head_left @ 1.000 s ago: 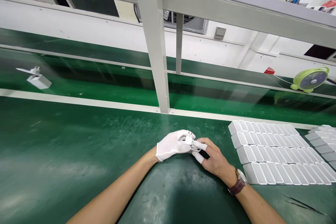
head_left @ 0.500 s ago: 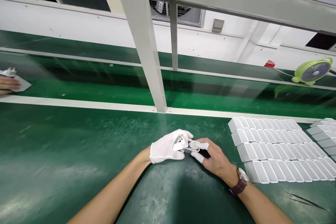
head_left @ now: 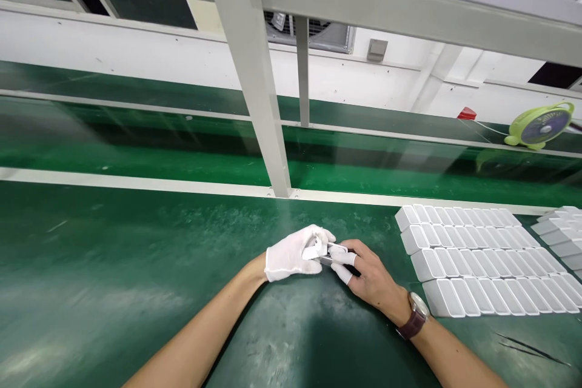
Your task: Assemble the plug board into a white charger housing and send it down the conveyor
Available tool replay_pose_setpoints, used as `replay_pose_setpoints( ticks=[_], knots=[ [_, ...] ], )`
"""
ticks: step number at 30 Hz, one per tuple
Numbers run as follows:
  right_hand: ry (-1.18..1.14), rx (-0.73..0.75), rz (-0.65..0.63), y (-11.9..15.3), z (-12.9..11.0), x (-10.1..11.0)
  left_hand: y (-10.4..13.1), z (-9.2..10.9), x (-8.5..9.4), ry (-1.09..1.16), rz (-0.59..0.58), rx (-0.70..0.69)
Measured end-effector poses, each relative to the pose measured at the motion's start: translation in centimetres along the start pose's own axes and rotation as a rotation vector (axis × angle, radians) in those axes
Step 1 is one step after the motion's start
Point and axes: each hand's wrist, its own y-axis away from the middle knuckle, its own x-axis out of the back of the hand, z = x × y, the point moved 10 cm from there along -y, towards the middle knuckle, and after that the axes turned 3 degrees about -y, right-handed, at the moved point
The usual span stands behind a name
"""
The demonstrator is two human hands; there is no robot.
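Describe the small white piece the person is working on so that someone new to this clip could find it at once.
Start at the grey upright post rising from the green table, then drop straight toward the camera. There the gloved left hand and the right hand meet around a small white part. Unlike the white boxes lined up in rows to the right, it is held, not lying on the table.

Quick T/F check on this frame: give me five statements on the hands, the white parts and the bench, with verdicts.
1. The left hand wears a white glove. True.
2. Both hands hold one small white part between them. True.
3. The right hand is fully gloved. False: it is bare, with white covers on some fingertips only.
4. The rows of white parts lie left of the hands. False: they lie to the right.
5. A green fan stands at far right. True.
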Motion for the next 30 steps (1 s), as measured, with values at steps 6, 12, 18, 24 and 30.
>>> replay_pose_setpoints(
  ticks=[6, 12, 18, 24, 30],
  knots=[
    [-0.836, -0.555, 0.297, 1.2, 5.5, 0.1, -0.5, 0.4, -0.4, 0.089, 0.066, 0.011],
    [-1.229, -0.769, 0.301, 1.7, 5.3, -2.0, 0.2, 2.0, 0.0, 0.005, 0.376, 0.047],
    [-1.229, -0.813, 0.283, 1.9, 5.5, -2.5, 0.3, 1.5, 0.4, -0.004, 0.446, 0.108],
    [-1.069, -0.745, 0.218, 1.6, 5.6, -2.2, 0.0, 0.8, 0.6, -0.014, 0.408, 0.083],
    [-0.346, -0.267, 0.176, 0.0, 1.8, 1.1, 0.1, 1.4, 2.2, 0.078, 0.408, -0.148]
  ],
)
